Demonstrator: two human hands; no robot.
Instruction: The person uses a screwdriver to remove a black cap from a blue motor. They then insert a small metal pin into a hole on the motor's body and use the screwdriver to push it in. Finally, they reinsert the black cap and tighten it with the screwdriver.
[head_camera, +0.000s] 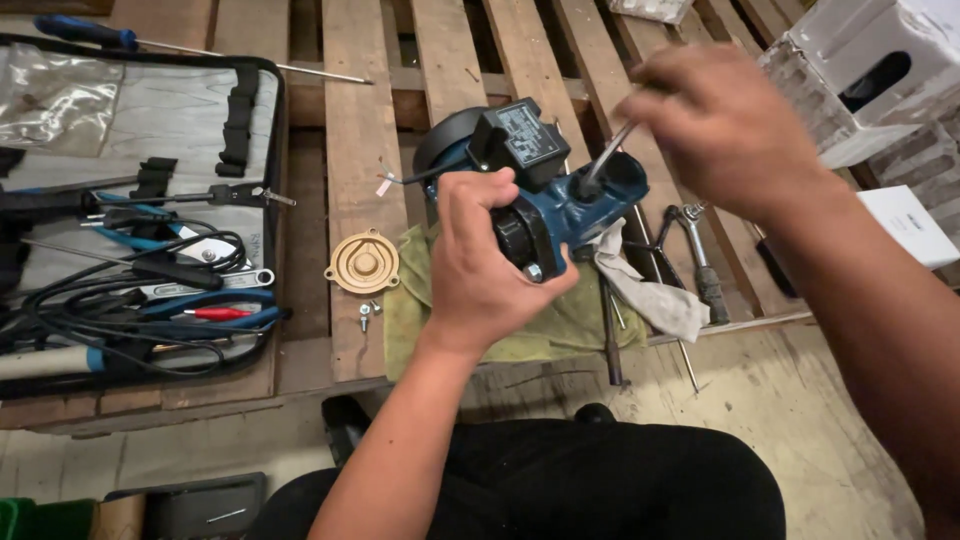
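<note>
While left hand (480, 262) grips blue pump (560, 195), right hand (722, 125) holds thin metal rod (606, 158)

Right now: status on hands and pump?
Left hand grips blue pump. Right hand holds metal tool in pump opening. Pump on green rag. Brass cover and bolts lie apart.

Weathered wooden pallet (360, 120) as work surface, pale stained concrete floor (820, 440) below, white concrete blocks (860, 70) at right
</note>
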